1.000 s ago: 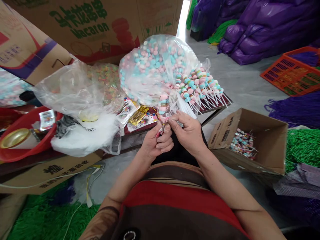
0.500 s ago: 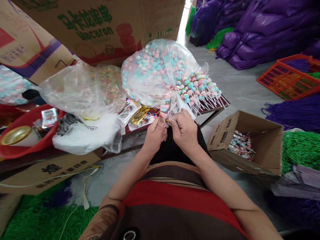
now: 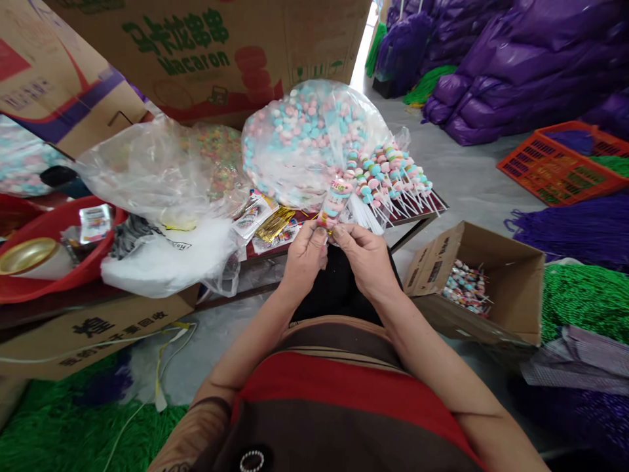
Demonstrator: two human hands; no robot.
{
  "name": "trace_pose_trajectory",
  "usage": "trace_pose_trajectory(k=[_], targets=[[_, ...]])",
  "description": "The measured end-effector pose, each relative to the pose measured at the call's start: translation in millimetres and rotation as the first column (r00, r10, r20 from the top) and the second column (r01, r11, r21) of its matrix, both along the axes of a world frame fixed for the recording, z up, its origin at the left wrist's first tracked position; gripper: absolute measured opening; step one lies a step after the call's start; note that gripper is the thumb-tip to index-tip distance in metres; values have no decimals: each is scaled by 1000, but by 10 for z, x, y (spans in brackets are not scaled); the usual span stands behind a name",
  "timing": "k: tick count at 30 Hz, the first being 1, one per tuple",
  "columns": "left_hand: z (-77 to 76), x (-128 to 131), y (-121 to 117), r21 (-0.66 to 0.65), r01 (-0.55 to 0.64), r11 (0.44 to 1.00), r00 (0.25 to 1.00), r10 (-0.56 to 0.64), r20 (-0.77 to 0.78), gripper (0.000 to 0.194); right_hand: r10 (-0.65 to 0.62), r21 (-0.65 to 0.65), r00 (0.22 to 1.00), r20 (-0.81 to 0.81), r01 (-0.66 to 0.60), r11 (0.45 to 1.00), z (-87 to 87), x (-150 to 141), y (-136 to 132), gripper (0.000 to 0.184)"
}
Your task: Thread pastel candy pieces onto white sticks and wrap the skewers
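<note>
Upright between my hands stands a wrapped marshmallow skewer point(image 3: 337, 198), pink, blue and white under clear film. My left hand point(image 3: 305, 252) is closed around its gathered lower end. At the neck of the wrapper, the thumb and forefinger of my right hand point(image 3: 364, 252) pinch a small gold twist tie point(image 3: 329, 233). Behind it lie bare marshmallow skewers point(image 3: 388, 172) in a pile, with white sticks point(image 3: 366, 215) close to my right fingers. Loose gold twist ties point(image 3: 276, 224) and printed wrappers point(image 3: 254, 215) lie to the left on the table.
A big clear bag of marshmallows point(image 3: 304, 141) sits behind my hands. A cardboard box point(image 3: 511, 288) holding wrapped skewers stands at the right. At the left are a red basin point(image 3: 105, 233) and a white plastic bag point(image 3: 167, 265). Orange crate point(image 3: 555, 164) and purple bundles lie farther right.
My right fingers have worked around the neck of the wrapper at the gold twist tie. The skewer has come up and tilted slightly right, and my left hand has turned around its base.
</note>
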State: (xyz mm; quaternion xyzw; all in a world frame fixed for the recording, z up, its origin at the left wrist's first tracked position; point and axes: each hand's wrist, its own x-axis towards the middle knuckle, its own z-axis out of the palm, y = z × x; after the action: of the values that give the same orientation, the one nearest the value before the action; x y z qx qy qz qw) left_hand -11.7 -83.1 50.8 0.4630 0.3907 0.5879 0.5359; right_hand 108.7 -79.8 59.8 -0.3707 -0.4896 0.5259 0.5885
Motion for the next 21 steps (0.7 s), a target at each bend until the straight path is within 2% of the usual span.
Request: trace_pose_trajectory(k=[4, 6, 10, 14, 17, 21], targets=[[-79, 3, 18, -6, -72, 997, 991, 71, -117, 49, -27, -49, 997, 70, 30, 998, -38, 54, 57, 42], [-94, 19, 13, -33, -62, 998, 992, 58, -113, 48, -46, -57, 992, 121, 54, 997, -64, 89, 82, 43], [-20, 79, -3, -139, 62, 988, 995, -50, 84, 45, -77, -79, 979, 191, 93, 993, -77, 131, 110, 45], [84, 113, 20, -194, 167, 967, 969, -124, 215, 54, 17, -187, 996, 85, -1, 982, -50, 104, 122, 48], [102, 82, 64, -231, 198, 952, 968, -153, 198, 53, 45, -201, 998, 45, -35, 979, -48, 87, 152, 44], [57, -22, 140, -275, 218, 937, 976, -206, 71, 42, 41, -162, 989, 142, -18, 987, -89, 116, 222, 34]])
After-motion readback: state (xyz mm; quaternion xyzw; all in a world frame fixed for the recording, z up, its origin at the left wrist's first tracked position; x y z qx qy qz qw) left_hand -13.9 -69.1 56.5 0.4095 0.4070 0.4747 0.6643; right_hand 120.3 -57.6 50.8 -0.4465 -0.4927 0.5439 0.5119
